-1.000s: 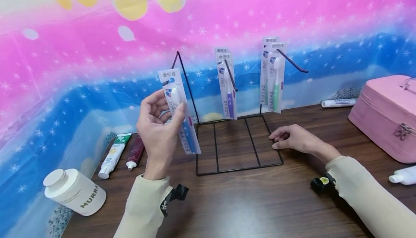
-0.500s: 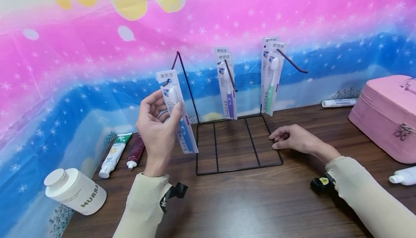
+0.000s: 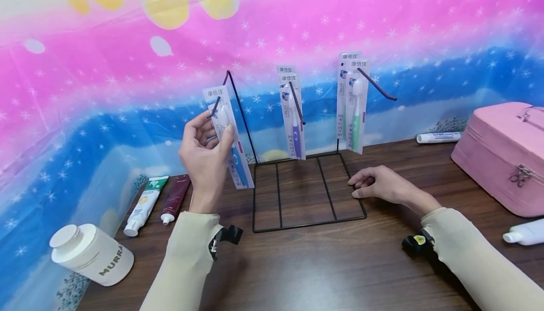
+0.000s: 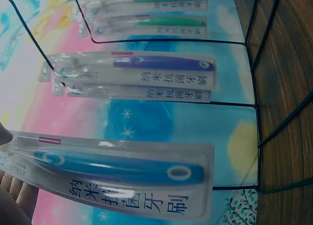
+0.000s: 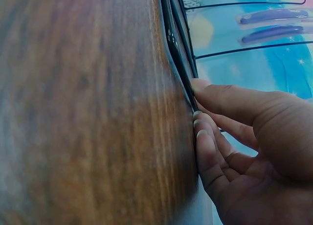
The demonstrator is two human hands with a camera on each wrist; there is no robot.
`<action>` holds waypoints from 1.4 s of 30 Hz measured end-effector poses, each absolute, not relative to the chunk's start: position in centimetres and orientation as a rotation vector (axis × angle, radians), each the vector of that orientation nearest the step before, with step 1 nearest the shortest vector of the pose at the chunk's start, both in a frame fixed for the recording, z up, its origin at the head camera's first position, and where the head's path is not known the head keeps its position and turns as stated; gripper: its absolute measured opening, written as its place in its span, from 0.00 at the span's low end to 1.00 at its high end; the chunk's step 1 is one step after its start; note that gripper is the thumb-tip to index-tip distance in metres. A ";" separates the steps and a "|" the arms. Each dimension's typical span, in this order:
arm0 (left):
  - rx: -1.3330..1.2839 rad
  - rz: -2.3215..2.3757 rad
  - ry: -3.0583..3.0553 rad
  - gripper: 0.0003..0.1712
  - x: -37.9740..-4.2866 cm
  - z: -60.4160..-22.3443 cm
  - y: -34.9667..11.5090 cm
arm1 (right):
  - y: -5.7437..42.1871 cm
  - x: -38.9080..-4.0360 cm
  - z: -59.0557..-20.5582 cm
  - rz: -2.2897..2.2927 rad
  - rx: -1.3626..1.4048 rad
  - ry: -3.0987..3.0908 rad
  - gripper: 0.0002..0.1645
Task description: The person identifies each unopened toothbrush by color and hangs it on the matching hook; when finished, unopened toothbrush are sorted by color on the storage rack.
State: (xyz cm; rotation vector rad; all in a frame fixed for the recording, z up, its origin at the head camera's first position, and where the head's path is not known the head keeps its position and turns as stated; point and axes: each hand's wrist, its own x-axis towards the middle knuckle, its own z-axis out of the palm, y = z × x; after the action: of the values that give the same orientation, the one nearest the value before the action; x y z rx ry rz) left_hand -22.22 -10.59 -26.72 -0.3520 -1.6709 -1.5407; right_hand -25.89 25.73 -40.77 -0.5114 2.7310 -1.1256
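My left hand [image 3: 206,153] pinches a packaged blue toothbrush [image 3: 239,162] between thumb and fingers, its card upright and slightly tilted. The left hook of a black wire display rack [image 3: 309,226] sticks out through the top of that card. In the left wrist view the blue toothbrush [image 4: 117,168] lies across the foreground, the thumb at its head end. Packaged purple toothbrushes [image 3: 296,136] hang on the middle hook, green ones [image 3: 356,124] on the right hook. With thumb and fingertips, my right hand [image 3: 384,184] pinches the rack's right base rod, shown close in the right wrist view.
Left of the rack lie a green-white toothpaste tube [image 3: 146,205] and a dark red tube [image 3: 175,200]. A white bottle [image 3: 93,254] is at front left. On the right are a pink case [image 3: 501,155], a white tube [image 3: 438,137] behind it and another tube [image 3: 524,232].
The blue toothbrush pack has moved back and up along the left hook, with more of the hook now in front of the card. The front green pack has swung. My right hand keeps its place.
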 end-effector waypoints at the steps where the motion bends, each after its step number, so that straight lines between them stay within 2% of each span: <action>1: -0.348 -1.533 -1.679 0.24 -22.4 -26.7 -10.6 | 25.7 -25.9 -40.7 -1.123 -0.509 2.733 0.20; 11: -0.296 -1.553 -1.749 0.23 -25.1 -26.4 -10.5 | 25.7 -26.1 -41.0 -1.122 -0.496 2.740 0.19; 20: -0.211 -1.573 -1.849 0.25 -29.9 -27.6 -11.5 | 25.7 -26.0 -41.2 -1.124 -0.502 2.734 0.19; 42: -0.153 -1.497 -1.914 0.24 -33.6 -27.3 -11.4 | 25.7 -25.8 -40.7 -1.118 -0.504 2.725 0.19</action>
State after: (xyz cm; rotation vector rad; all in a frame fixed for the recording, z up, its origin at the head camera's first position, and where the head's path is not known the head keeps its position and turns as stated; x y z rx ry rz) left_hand -33.62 -11.41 -27.33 -0.1532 -1.9137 -1.4971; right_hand -25.85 25.72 -40.73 -0.5045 2.7255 -1.1177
